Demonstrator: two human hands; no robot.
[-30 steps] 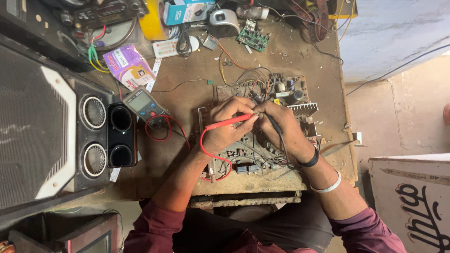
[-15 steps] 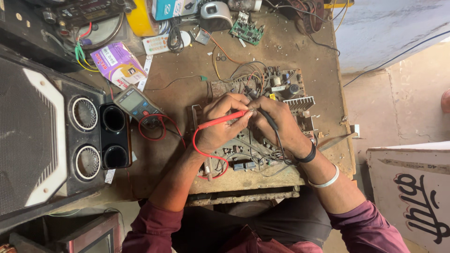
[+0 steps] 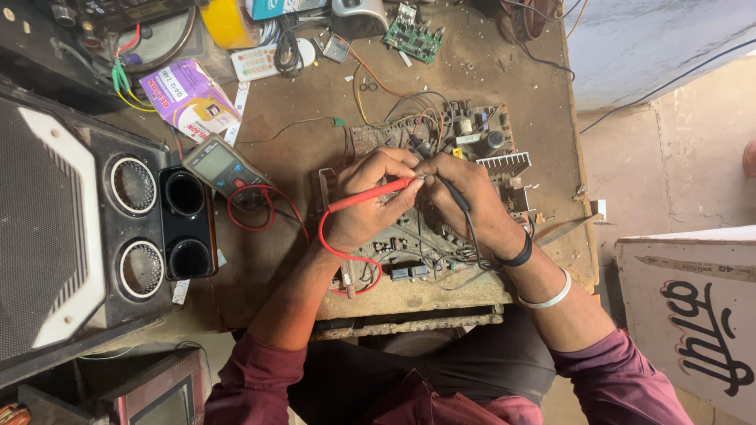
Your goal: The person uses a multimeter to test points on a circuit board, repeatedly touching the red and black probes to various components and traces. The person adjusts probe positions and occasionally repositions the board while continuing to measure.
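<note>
Circuit board [image 3: 441,197]: lies flat on the brown table [image 3: 299,142], right of centre, under both hands; bare components, a finned heat sink [image 3: 504,164] and loose wires show around them.
Speaker cabinet [image 3: 87,228]: far left, black with white trim, two round drivers and two dark ports facing up.
Multimeter [image 3: 223,167]: between the speaker cabinet and the board, screen up, its red lead looping over the table toward the hands.
Purple packet [image 3: 187,96]: above the meter, lying flat (printing left unread).
Left hand [image 3: 370,206]: fingers closed in a pen-like pinch on the red probe [image 3: 370,194], the tip aimed right at the middle of the board.
Right hand [image 3: 468,201]: fingers curled, pinching the black probe [image 3: 441,169], its tip close by the red one; a dark band and a pale bangle sit on the wrist.
Small green board [image 3: 413,35]: top of the table, well apart from the hands, among cables and a yellow tape roll [image 3: 227,22].
Progress: as I judge it, testing is under way. The meter is connected and both probes are on or just at one spot of the board (actual contact is too small to see). Much of the board lies outside the probes' reach so far; no tool for repair is in hand.
</note>
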